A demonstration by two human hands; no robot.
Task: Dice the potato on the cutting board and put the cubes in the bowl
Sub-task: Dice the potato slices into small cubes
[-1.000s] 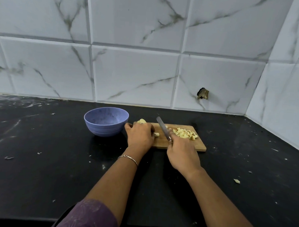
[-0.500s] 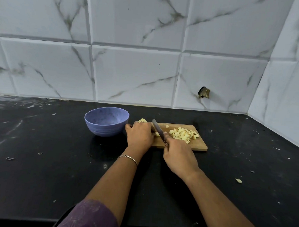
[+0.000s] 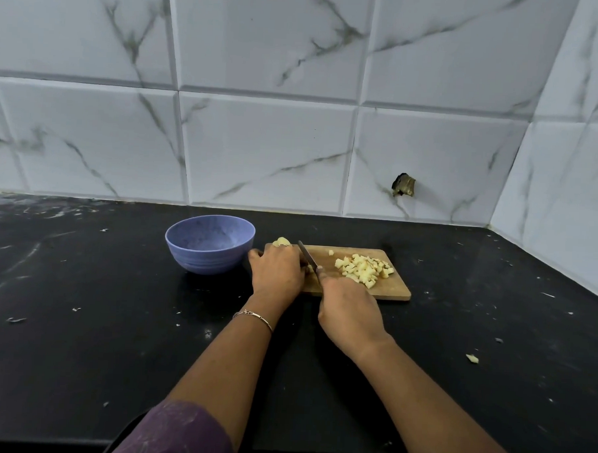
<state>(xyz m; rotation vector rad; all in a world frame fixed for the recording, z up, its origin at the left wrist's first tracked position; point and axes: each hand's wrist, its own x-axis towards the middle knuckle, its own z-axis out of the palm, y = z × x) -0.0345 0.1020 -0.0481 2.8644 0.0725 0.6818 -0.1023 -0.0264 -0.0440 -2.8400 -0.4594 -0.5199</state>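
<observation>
The cutting board (image 3: 390,290) lies on the counter (image 3: 82,285) near the centre of the frame, with the bowl (image 3: 207,260) just left of it. The cubes (image 3: 364,270) are piled on the board's right half. The left hand (image 3: 278,273) covers the board's left end and holds a potato piece (image 3: 282,241) that shows behind it. The knife (image 3: 308,257), in the right hand (image 3: 350,312), stands between the left hand and the cubes. 1 scrap (image 3: 472,359) lies on the counter at lower right.

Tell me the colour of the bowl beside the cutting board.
The bowl is lavender blue, seen in the head view.
</observation>
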